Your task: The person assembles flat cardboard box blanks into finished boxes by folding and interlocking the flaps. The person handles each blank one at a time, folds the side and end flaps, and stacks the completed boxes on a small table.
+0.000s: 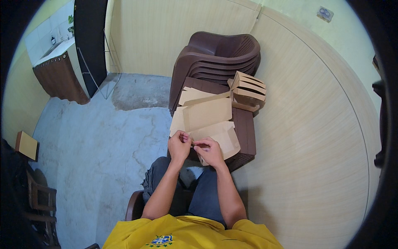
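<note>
A partly unfolded brown cardboard box (208, 115) lies in front of me, its panels and side flaps spread out. At its near left corner, my left hand (179, 146) is closed in a pinch on the cardboard edge. Close beside it on the right, my right hand (210, 151) pinches the same corner over the near panel. My fingertips almost meet, and the fold between them is mostly hidden. A small dark spot shows there, too small to name.
The box rests on a dark brown plastic table (244, 130). Several folded cardboard boxes (248, 89) stand at its far right. Behind rise stacked brown plastic chairs (219, 54). A wood-patterned wall (306, 124) closes off the right side. Bluish concrete floor (99, 153) stretches left.
</note>
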`<state>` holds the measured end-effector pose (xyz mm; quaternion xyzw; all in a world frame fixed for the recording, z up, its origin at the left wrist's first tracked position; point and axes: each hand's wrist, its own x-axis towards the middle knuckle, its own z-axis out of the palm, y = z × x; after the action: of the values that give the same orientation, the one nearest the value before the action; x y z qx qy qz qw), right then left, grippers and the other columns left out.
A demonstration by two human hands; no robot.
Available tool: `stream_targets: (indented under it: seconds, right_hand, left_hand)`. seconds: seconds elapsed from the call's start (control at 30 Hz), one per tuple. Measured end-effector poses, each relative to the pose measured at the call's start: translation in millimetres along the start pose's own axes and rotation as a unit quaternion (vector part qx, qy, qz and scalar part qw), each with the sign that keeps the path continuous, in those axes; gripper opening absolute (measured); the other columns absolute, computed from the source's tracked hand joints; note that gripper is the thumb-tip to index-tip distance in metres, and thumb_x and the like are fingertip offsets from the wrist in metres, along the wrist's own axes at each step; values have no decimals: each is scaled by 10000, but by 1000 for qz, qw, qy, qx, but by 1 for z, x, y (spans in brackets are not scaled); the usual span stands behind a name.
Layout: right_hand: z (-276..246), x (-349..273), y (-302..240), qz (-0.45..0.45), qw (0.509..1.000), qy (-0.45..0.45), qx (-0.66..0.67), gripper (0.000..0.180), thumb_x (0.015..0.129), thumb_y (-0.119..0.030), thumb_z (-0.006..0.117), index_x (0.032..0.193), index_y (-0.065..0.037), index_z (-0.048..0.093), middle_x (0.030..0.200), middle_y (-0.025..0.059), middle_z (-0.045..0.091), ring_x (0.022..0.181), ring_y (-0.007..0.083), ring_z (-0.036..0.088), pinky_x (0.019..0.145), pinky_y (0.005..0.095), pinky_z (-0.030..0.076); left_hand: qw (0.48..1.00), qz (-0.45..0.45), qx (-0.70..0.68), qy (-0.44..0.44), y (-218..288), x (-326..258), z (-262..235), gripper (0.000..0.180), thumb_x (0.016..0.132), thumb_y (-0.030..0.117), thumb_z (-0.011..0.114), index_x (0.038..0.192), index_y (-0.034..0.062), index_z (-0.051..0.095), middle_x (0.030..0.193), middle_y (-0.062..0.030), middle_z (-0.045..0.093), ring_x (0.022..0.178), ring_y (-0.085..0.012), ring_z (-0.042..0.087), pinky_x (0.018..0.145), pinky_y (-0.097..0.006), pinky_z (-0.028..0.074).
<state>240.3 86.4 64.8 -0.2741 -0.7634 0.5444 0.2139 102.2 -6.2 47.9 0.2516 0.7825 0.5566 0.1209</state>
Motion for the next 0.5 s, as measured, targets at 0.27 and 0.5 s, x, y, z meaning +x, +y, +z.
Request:
stream_targets:
  seconds: [0.27,0.5]
  right_hand:
    - [3,16,31,49,989,6,137,181,1022,-67,714,1160,35,773,1078,97,762,995,185,744,925,343,621]
    - [6,30,9,141,977,85,133,207,1064,-175,701,1121,19,744,1027,110,767,808,161,756,656,293,630]
  left_hand:
    - [987,28,-159,4,0,-27,21,289,936,50,816,1209,6,732,1069,-88,778,997,-153,728,858,-311,605]
    - [976,42,-210,-44,-11,-44,26,289,948,-51,740,1233,-7,749,1109,-87,779,1058,-179,747,919,-315,605]
